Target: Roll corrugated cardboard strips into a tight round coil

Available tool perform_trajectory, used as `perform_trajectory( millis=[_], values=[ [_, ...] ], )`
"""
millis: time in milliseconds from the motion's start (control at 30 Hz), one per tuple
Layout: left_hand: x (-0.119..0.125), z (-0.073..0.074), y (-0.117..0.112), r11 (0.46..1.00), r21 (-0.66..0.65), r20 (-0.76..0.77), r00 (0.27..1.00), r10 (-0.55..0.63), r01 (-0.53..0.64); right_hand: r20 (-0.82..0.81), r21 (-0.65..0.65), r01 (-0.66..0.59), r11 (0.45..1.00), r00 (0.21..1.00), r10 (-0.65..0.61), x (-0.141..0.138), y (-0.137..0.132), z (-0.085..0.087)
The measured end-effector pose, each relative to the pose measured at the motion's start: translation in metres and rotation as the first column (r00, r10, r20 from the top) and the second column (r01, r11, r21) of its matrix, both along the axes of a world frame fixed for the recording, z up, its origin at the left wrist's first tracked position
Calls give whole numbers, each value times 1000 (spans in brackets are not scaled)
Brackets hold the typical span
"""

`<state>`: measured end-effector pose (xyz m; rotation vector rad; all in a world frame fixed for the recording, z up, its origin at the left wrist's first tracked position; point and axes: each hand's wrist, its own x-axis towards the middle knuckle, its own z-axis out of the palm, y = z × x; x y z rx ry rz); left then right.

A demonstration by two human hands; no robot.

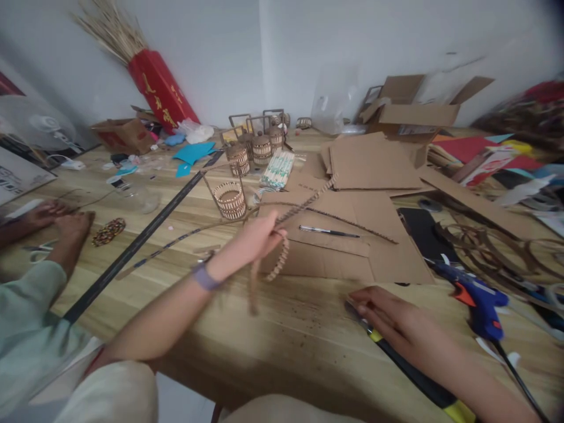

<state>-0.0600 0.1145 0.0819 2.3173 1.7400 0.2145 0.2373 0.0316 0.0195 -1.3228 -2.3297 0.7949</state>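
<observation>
My left hand (259, 238) reaches out over the middle of the wooden table (282, 341), a purple band on its wrist. Its fingers are closed on a thin corrugated cardboard strip (278, 265), which loops down under the hand and also runs off toward the far right. My right hand (388, 314) lies low at the near right. Its fingers are together, curled over a black and yellow utility knife (418, 379) that rests on the table. A silver pen (328, 232) lies on flat cardboard sheets (352, 258) just beyond my left hand.
A blue glue gun (478, 296) lies right of my right hand. Small woven cardboard baskets (231, 200) stand behind centre, with more cardboard sheets (374, 164) and an open box (409, 111) beyond. A long black strip (132, 247) crosses the left. Another person's hand (66, 232) rests at far left.
</observation>
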Motion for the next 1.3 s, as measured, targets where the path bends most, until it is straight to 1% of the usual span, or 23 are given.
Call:
perform_trajectory(
  millis=[67, 100, 167, 200, 267, 367, 433, 500, 600, 800, 900, 1000, 1067, 1167, 1233, 1300],
  values=[
    [20, -26, 8, 998, -46, 34, 999, -40, 42, 14, 2, -17, 1000, 1000, 17, -1, -3, -1],
    [25, -35, 13, 996, -56, 47, 997, -60, 63, 22, 4, -25, 1000, 999, 25, 0, -5, -2],
    [26, -45, 22, 997, -49, 51, 997, -63, 66, 39, 7, -34, 999, 999, 34, 4, -8, -4],
    [22, -47, 28, 998, -36, 43, 998, -40, 41, 47, 7, -32, 999, 998, 32, 7, -10, -5],
    [7, -49, 41, 998, 8, 3, 998, 66, -66, 58, 6, -17, 1000, 998, 16, 12, -13, -7],
    [-21, -52, 65, 965, 50, -102, 960, 260, -257, 66, 11, -1, 1000, 998, 1, 14, -16, -11],
    [-34, -56, 79, 946, 25, -167, 932, 322, -322, 70, 24, -7, 1000, 998, 5, 13, -18, -13],
    [-42, -63, 89, 936, 2, -213, 915, 344, -351, 80, 29, -15, 999, 997, 13, 11, -20, -14],
    [-47, -70, 97, 930, -26, -257, 901, 349, -368, 91, 27, -20, 999, 996, 18, 9, -21, -15],
    [-50, -75, 103, 927, -99, -283, 903, 323, -363, 75, 40, -33, 999, 997, 30, 7, -22, -18],
    [-52, -74, 101, 932, -104, -278, 910, 308, -347, 91, 50, -50, 998, 995, 45, 5, -23, -18],
    [-63, -71, 88, 940, -42, -285, 906, 313, -338, 118, 55, -66, 996, 991, 59, 6, -24, -18],
    [-80, -68, 73, 933, 24, -312, 884, 349, -360, 124, 56, -73, 996, 990, 66, 8, -25, -18],
    [-114, -63, 46, 903, 97, -383, 822, 422, -418, 123, 59, -80, 995, 990, 72, 12, -24, -19],
    [-135, -60, 30, 888, 104, -439, 780, 445, -448, 130, 67, -95, 993, 988, 86, 12, -22, -18],
    [-150, -58, 17, 873, 89, -489, 743, 457, -479, 150, 81, -127, 989, 982, 114, 9, -19, -17]
  ],
)
